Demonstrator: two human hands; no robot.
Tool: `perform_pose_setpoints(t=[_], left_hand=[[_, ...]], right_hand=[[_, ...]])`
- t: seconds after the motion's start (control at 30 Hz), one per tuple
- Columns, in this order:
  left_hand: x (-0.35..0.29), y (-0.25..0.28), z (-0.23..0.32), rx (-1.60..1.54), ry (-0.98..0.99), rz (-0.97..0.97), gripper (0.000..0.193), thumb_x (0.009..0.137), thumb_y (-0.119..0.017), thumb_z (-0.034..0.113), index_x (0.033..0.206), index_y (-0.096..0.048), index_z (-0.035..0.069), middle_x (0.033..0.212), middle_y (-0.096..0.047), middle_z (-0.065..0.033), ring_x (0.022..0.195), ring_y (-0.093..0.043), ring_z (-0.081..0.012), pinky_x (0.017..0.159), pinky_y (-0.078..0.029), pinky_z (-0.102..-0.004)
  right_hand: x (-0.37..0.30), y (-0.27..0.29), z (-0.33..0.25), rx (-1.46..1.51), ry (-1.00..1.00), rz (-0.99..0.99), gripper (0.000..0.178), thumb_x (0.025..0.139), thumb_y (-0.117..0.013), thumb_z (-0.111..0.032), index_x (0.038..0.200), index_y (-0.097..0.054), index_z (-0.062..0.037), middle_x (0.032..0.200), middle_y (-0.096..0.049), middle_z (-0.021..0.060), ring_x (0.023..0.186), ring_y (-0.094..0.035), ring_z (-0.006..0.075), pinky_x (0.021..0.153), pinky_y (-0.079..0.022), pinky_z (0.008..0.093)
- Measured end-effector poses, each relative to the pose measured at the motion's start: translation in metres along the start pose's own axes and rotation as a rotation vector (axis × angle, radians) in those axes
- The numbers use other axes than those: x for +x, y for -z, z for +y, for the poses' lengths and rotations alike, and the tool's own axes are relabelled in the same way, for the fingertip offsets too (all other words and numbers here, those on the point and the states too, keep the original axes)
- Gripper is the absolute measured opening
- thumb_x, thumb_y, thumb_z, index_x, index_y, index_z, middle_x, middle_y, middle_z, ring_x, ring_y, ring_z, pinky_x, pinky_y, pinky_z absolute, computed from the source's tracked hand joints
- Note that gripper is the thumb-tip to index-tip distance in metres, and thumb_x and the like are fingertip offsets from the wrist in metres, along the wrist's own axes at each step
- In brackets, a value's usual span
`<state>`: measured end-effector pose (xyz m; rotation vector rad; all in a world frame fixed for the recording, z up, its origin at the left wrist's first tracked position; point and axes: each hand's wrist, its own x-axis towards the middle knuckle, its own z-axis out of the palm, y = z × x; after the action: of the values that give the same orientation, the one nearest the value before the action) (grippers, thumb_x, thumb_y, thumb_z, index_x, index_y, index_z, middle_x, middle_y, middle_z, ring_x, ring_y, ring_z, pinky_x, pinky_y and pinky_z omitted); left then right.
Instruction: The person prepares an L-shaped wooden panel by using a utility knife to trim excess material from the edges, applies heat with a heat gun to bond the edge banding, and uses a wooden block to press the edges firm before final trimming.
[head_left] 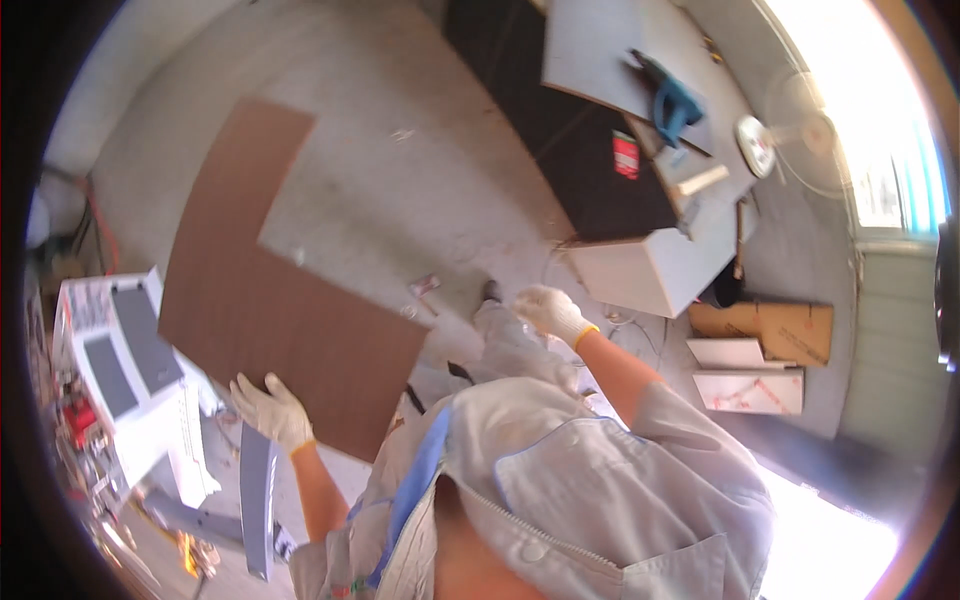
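Observation:
A large brown L-shaped board (280,310) hangs in front of me on the left, tilted above the floor. My left hand (272,412), in a white knit glove with a yellow cuff, grips its lower left edge. Part of that grip is hidden by the board. My right hand (553,311), gloved the same way, is apart from the board, in front of my right side and above my leg. Its fingers are curled in and nothing shows in them. The near corner of a white cabinet end (640,270) is the closest thing to it.
On a dark-sided workbench (600,170) at the far right lies a blue power tool (672,105). A fan (800,138) stands by the window. Cardboard and white panels (748,391) lean at the right. A white box with dark panels (130,350) stands left; a hammer-like tool (425,288) lies on the floor.

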<state>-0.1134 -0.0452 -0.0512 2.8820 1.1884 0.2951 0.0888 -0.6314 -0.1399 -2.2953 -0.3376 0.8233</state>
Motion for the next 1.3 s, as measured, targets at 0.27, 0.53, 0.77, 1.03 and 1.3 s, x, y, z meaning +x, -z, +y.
perform_pose_setpoints(t=[0.27,0.53,0.77,1.03,1.3], left_hand=[[-0.009,0.003,0.228,-0.314,-0.906,-0.127,0.057,0.098,-0.080,0.023,0.147,-0.070,-0.005,0.160,-0.062,-0.0300,0.151,-0.056,-0.0564,0.134,-0.040,-0.0722],[-0.003,-0.017,0.289,0.011,-1.104,-0.355,0.021,0.088,-0.084,0.026,0.076,-0.072,0.013,0.088,-0.076,-0.0123,0.097,-0.074,-0.0380,0.117,-0.055,-0.0594],[-0.005,-0.019,0.273,-0.218,-1.084,-0.250,0.022,0.096,-0.078,0.028,0.091,-0.080,0.007,0.111,-0.080,-0.0092,0.115,-0.073,-0.0355,0.121,-0.050,-0.0578],[-0.002,-0.008,0.265,-0.352,-1.138,-0.196,0.027,0.099,-0.075,0.030,0.084,-0.081,0.007,0.106,-0.081,-0.0110,0.111,-0.072,-0.0371,0.113,-0.052,-0.0543],[0.002,-0.014,0.249,-0.161,-1.192,-0.565,0.065,0.118,-0.053,0.049,0.072,-0.082,0.013,0.082,-0.083,-0.0153,0.081,-0.079,-0.0373,0.082,-0.058,-0.0515]], right_hand=[[-0.044,0.255,0.194,0.141,-0.815,1.296,0.065,0.102,-0.083,-0.057,0.144,-0.078,-0.0074,0.129,-0.084,0.0237,0.126,-0.079,0.0430,0.113,-0.060,0.0514],[-0.039,0.353,0.268,-0.425,-0.942,0.769,0.088,0.103,-0.084,-0.049,0.173,-0.049,-0.0076,0.163,-0.062,0.0377,0.144,-0.066,0.0594,0.120,-0.057,0.0629],[-0.073,0.299,0.280,-0.230,-0.677,0.955,0.057,0.100,-0.064,-0.008,0.156,-0.065,0.0020,0.133,-0.079,0.0322,0.122,-0.078,0.0537,0.103,-0.063,0.0574],[-0.067,0.102,-0.011,0.627,-0.322,0.357,0.021,0.103,-0.071,-0.015,0.085,-0.077,-0.0061,0.078,-0.075,0.0110,0.065,-0.072,0.0229,0.062,-0.056,0.0379],[-0.061,-0.072,-0.233,0.294,-0.523,-0.152,0.044,0.103,-0.067,-0.022,0.140,-0.070,0.0013,0.118,-0.083,0.0310,0.103,-0.086,0.0386,0.088,-0.067,0.0486]])
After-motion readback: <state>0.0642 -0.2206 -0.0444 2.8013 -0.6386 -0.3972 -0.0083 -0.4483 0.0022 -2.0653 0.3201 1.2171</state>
